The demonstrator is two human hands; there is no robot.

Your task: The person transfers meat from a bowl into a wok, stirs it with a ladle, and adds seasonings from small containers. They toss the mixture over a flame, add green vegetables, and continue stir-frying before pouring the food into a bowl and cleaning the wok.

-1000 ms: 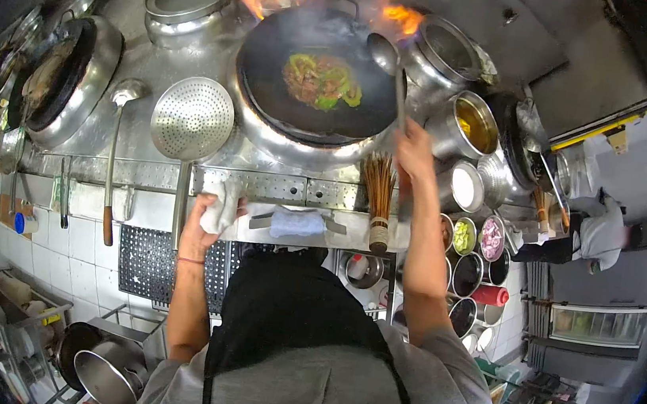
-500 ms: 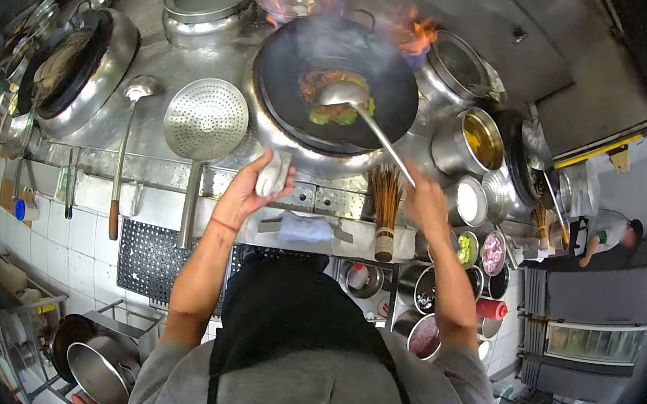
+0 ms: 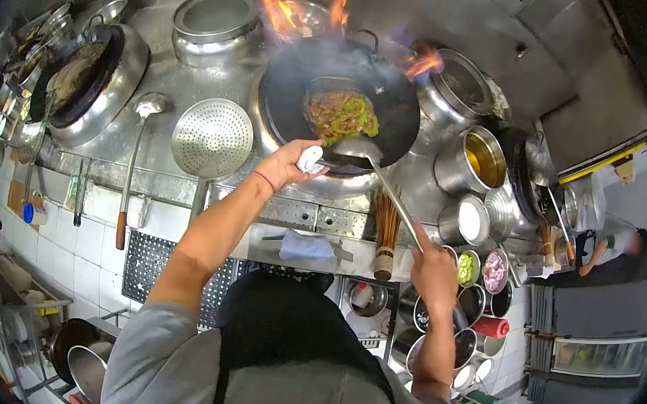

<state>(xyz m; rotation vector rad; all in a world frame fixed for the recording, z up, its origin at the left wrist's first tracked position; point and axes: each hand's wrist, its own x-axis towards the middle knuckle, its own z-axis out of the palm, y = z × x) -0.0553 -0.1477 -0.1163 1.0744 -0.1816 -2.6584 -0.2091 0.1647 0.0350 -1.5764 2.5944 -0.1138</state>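
Observation:
My left hand (image 3: 286, 166) is closed around a folded white cloth (image 3: 311, 160), right at the near rim of a black wok (image 3: 284, 90). My right hand (image 3: 435, 277) grips the long handle of a metal ladle (image 3: 356, 151). The ladle's bowl hangs over the wok's near side, just short of the food. Browned pieces and green slices of stir-fry (image 3: 343, 115) lie in the middle of the wok, with smoke rising above. Orange flames (image 3: 280, 12) burn behind it.
Left of the wok lies a perforated strainer (image 3: 213, 137), then another ladle (image 3: 151, 105). A bamboo brush (image 3: 384, 233) stands near my right forearm. Pots of yellow oil (image 3: 481, 160) and white contents (image 3: 472, 220) sit to the right. A person (image 3: 618, 245) is at far right.
My left hand with the cloth has moved up and right to the wok's rim. The ladle has drawn back toward me, off the food, and my right hand has lowered. The food has shifted and spread.

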